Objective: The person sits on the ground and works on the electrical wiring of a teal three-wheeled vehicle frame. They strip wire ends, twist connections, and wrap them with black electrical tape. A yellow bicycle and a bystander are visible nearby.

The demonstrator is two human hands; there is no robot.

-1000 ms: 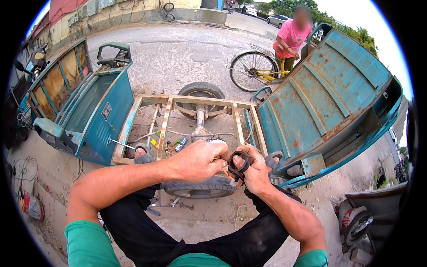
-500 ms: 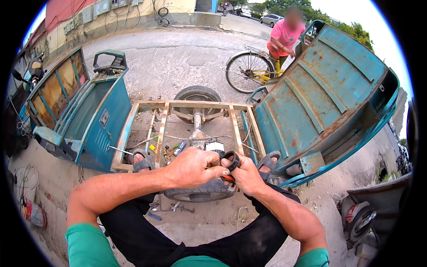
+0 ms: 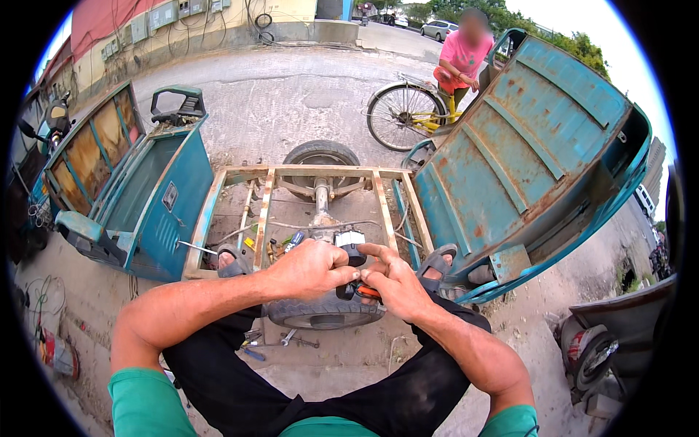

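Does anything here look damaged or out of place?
Yes: the rust-stained teal body at right looks askew, tilted beside the bare frame instead of lying level. A wrench also lies on the ground near the closer tire.

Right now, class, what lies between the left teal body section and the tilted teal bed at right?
The head view shows an open metal frame between them, an axle visible through it; the left hand and right hand are in front.
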